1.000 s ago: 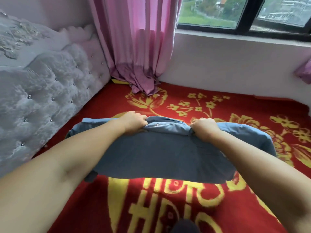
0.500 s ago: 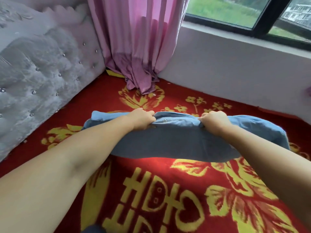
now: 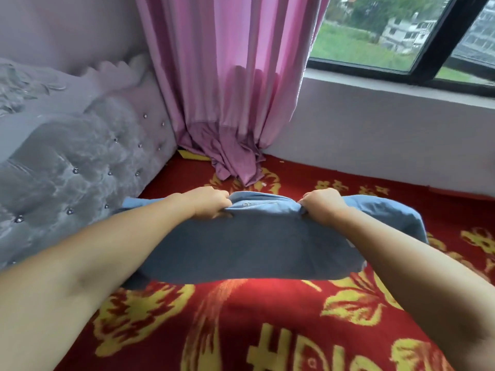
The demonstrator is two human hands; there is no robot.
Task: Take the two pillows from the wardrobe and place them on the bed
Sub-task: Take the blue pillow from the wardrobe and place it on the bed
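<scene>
A blue pillow (image 3: 257,245) in a buttoned cover hangs flat a little above the bed's red and yellow blanket (image 3: 267,325). My left hand (image 3: 211,203) grips its far edge left of the middle. To the right of the middle, my right hand (image 3: 322,206) grips the same edge. Both arms stretch forward over the bed. Only this one pillow is in view, and the wardrobe is out of sight.
A grey tufted headboard (image 3: 80,167) rises along the left side of the bed. A pink curtain (image 3: 227,89) hangs into the far corner and bunches on the blanket. A grey wall (image 3: 375,140) with a black-framed window (image 3: 434,49) closes off the far side.
My view has shifted closer to the headboard corner and up. The pillow has travelled with both hands toward the head of the bed, and the grip is unchanged.
</scene>
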